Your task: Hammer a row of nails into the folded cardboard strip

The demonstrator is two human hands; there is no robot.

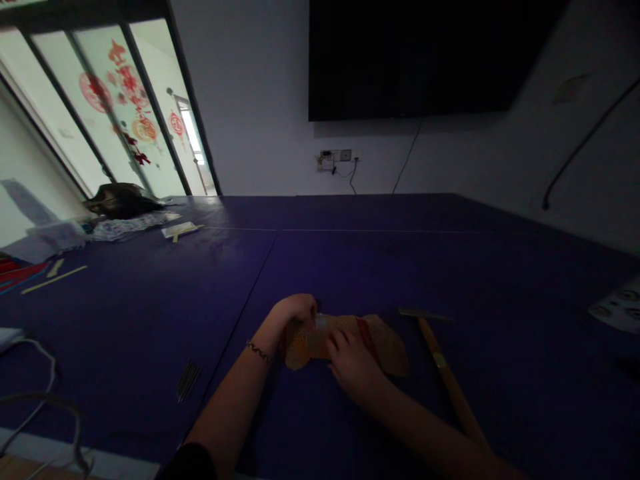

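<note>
On the purple table lies a flat tan patterned piece [390, 343] with a dark red band, and a small whitish, shiny patch [321, 323] shows on it between my hands. My left hand [299, 310] bends over the piece's left part, its fingers curled down at the whitish patch; what they pinch is too small to make out. My right hand [350, 360] rests on the middle of the piece with its fingers curled against it, and anything beneath them is hidden. To the right lies a hammer [445, 373] with a wooden handle.
The purple table [350, 267] spreads out ahead. Several thin dark rods [188, 380] lie left of my left forearm, with white cables [53, 367] beyond. A dark bag [123, 200] and papers sit at the back left. A patterned white item [620, 307] lies far right.
</note>
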